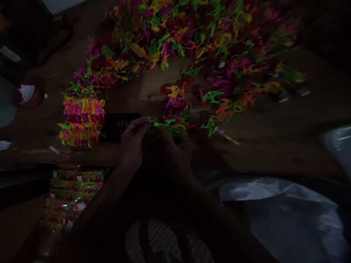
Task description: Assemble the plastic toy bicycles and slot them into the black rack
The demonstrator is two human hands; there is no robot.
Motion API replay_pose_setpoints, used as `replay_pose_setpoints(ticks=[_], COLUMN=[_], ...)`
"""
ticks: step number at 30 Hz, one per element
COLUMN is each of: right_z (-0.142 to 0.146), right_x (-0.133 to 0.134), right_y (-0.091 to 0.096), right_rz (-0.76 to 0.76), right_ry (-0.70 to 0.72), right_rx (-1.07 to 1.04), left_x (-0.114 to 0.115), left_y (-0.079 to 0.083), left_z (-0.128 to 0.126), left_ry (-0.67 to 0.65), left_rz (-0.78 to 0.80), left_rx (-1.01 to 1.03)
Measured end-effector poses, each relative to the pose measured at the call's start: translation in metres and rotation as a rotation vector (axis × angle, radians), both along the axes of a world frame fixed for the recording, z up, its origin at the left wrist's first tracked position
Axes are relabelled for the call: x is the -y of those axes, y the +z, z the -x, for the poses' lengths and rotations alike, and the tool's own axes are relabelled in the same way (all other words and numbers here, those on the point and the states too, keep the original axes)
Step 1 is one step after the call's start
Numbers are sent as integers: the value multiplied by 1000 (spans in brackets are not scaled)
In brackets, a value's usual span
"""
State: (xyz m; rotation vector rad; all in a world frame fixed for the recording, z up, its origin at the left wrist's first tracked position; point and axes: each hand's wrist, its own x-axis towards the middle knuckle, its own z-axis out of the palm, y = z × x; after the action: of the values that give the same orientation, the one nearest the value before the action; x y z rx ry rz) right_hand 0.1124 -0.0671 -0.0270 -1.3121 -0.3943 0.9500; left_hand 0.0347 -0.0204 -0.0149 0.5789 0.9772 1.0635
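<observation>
The scene is very dark. My left hand and my right hand meet near the front edge of a wooden table, fingers pinched together on a bright green plastic piece. A big heap of neon plastic pieces in pink, green, yellow and orange arcs across the table behind my hands. To the left stands a neat stack of the same pieces.
A dark ribbed tray lies beside the stack. Packed bundles of neon pieces sit below the table edge at the left. A white plastic sack lies at the lower right. A red-and-white object rests at the far left.
</observation>
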Motion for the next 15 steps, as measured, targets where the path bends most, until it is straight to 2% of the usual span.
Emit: replay_pose_setpoints(ticks=[7, 10, 15], right_z=[3, 3, 2], right_x=[-1, -1, -2], right_y=[-5, -6, -3], right_rz=[-37, -45, -18], right_ry=[-22, -5, 22], right_rx=[12, 92, 152], left_x=[-2, -1, 3], left_y=[3, 7, 9], left_z=[-3, -4, -5], left_ry=[105, 127, 87], left_rz=[173, 138, 17], left_rx=[57, 51, 47])
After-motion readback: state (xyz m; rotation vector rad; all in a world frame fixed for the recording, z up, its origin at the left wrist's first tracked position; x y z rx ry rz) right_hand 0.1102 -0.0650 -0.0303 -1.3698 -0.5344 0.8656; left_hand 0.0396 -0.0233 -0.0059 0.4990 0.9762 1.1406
